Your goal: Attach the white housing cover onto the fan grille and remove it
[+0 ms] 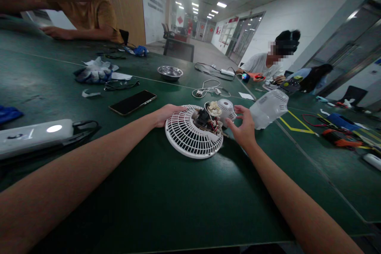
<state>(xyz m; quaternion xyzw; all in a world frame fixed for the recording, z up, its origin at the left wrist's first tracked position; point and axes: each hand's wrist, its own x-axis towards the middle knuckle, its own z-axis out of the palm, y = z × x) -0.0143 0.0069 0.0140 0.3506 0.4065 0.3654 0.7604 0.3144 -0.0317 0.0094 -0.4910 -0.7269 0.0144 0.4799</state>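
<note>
A round white fan grille (pixel 187 137) lies tilted over the green table, and my left hand (pixel 168 114) grips its left rim, fingers partly hidden beneath. On the grille's hub sits an exposed fan motor (pixel 205 119) with coloured wires and a cream-coloured wad on top. Against the motor's right side is a white vented motor cover (pixel 226 108). My right hand (pixel 244 126) holds this cover between thumb and fingers. Just beyond that hand stands a translucent white plastic housing (pixel 269 109).
Left of the grille lies a phone (pixel 133 102). Farther back are a metal bowl (pixel 170 72), a coiled white cable (pixel 211 89) and gloves (pixel 97 70). A white device (pixel 35 137) sits at left, an orange-and-black tool (pixel 339 138) at right. Other people sit around the table.
</note>
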